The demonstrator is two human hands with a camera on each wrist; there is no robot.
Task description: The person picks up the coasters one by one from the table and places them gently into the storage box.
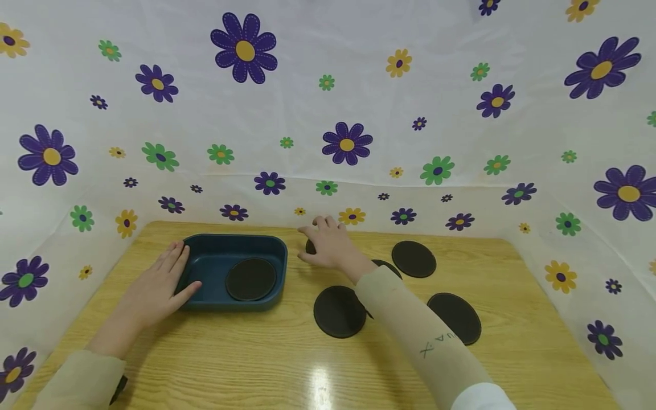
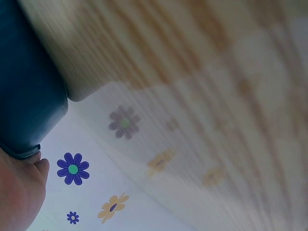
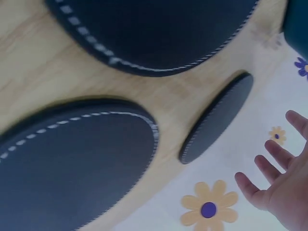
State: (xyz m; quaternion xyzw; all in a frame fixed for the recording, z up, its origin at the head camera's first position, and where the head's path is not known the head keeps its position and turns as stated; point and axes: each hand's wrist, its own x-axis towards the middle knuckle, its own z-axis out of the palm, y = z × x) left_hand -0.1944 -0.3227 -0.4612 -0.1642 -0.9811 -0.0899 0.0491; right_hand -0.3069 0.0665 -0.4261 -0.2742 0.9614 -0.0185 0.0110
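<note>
A dark blue rectangular tray (image 1: 279, 296) sits on the wooden table at left, with one round black coaster (image 1: 251, 279) lying inside it. My left hand (image 1: 159, 285) rests along the tray's left rim, fingers straight and thumb stretched over the inside. In the left wrist view only part of that hand (image 2: 21, 192) shows, at the tray's edge (image 2: 33, 86). Near the back edge, my right hand (image 1: 330, 245) reaches over another coaster (image 1: 310, 246), mostly hidden under it. The right wrist view shows the right fingers spread and holding nothing (image 3: 284, 187).
More black coasters with pale edge stitching lie right of the tray: one in front (image 1: 340, 311), one at the back right (image 1: 414, 259), one further right (image 1: 456, 318), and one partly behind my right arm (image 1: 386, 266). A flower-printed white cloth (image 1: 307, 102) surrounds the table.
</note>
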